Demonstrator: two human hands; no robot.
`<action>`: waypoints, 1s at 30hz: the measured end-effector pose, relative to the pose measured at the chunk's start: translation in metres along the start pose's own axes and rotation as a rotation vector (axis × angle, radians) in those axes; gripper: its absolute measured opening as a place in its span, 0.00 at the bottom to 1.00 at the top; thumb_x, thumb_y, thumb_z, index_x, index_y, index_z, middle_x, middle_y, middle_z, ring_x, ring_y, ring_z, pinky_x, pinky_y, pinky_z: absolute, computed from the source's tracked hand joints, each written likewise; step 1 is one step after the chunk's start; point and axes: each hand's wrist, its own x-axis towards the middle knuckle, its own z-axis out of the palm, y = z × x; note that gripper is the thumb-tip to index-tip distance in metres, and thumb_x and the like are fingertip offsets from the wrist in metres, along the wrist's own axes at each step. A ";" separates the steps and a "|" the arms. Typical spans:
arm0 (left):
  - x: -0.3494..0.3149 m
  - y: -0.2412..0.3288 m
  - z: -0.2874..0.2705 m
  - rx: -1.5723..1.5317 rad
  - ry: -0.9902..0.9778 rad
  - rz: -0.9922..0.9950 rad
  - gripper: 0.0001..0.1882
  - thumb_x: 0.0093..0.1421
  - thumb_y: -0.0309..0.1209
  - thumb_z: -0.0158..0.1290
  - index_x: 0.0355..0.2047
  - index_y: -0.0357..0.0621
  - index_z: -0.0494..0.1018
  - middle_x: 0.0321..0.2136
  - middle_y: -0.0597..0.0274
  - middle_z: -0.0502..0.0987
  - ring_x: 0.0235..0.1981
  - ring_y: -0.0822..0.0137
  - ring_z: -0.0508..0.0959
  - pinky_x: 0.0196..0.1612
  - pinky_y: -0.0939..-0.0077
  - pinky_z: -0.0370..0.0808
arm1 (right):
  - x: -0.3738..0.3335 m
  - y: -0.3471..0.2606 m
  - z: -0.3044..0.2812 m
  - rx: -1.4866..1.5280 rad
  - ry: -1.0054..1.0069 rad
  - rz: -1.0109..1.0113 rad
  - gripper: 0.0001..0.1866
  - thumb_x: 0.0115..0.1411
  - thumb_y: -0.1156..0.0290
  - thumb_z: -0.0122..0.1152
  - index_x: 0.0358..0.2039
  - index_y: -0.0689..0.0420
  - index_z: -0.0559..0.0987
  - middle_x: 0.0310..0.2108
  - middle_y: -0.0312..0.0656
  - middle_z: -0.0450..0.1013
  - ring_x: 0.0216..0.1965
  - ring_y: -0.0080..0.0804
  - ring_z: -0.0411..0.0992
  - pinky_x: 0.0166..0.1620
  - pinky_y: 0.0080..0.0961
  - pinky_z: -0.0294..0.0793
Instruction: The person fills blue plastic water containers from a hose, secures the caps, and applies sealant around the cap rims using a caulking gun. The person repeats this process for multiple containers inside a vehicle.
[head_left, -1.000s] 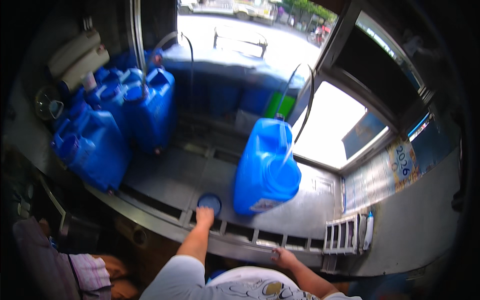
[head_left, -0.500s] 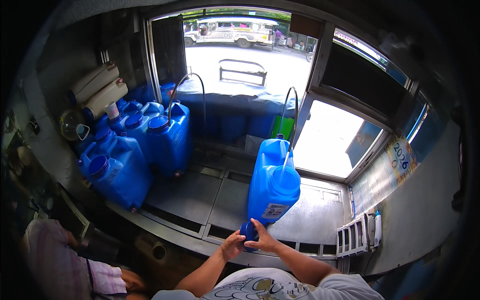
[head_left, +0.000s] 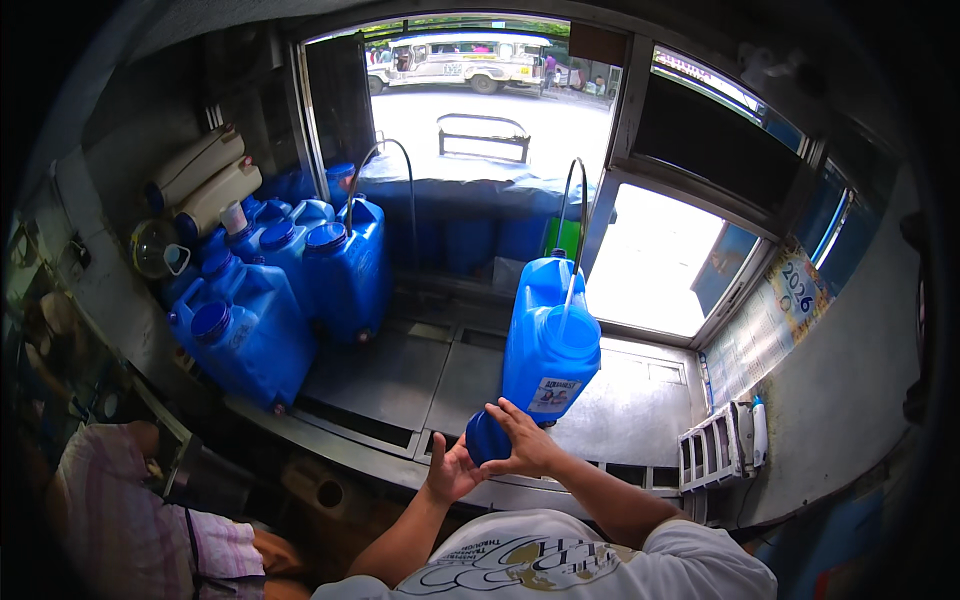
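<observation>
A round blue screw cap (head_left: 484,438) is tilted up in front of my body, gripped along its right edge by my right hand (head_left: 522,440), thumb below and fingers above. My left hand (head_left: 453,472) is open beside the cap's lower left, thumb raised and palm turned toward it; whether its fingertips touch the cap is hard to tell. Just beyond, an uncapped blue water jug (head_left: 545,365) stands on the metal counter (head_left: 640,415), with a paper label on its near side. A thin curved spout (head_left: 583,215) reaches down to its wide mouth, and a pale stream shows there.
Several capped blue jugs (head_left: 250,335) crowd the counter's left side, beige containers (head_left: 205,180) behind them. Another curved spout (head_left: 410,185) rises near the window. A white rack (head_left: 712,447) is at the right wall. A person in a striped pink top (head_left: 125,500) is at the lower left.
The cap has turned so more of its round face shows, and it has shifted slightly left and up. My left hand's fingers have spread away from it; my right hand keeps its grip.
</observation>
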 end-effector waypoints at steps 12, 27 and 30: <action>0.000 0.000 0.003 -0.019 -0.042 0.067 0.67 0.44 0.84 0.39 0.70 0.44 0.51 0.68 0.53 0.59 0.68 0.51 0.61 0.67 0.49 0.62 | 0.004 -0.035 -0.006 -0.149 -0.027 -0.081 0.59 0.42 0.39 0.75 0.71 0.44 0.56 0.71 0.59 0.46 0.71 0.61 0.48 0.68 0.50 0.55; 0.015 0.008 -0.006 -0.117 -0.122 0.031 0.60 0.47 0.80 0.46 0.69 0.50 0.55 0.67 0.55 0.61 0.66 0.51 0.63 0.67 0.49 0.62 | 0.017 -0.039 -0.011 -0.217 -0.101 -0.017 0.57 0.43 0.40 0.74 0.70 0.44 0.58 0.71 0.57 0.47 0.71 0.60 0.48 0.68 0.50 0.56; 0.008 0.005 -0.005 -0.039 -0.077 0.032 0.62 0.46 0.80 0.46 0.69 0.47 0.54 0.68 0.55 0.59 0.68 0.52 0.61 0.68 0.50 0.60 | 0.009 -0.041 -0.013 -0.186 0.006 -0.076 0.56 0.43 0.40 0.74 0.70 0.44 0.59 0.71 0.58 0.47 0.71 0.61 0.48 0.67 0.50 0.56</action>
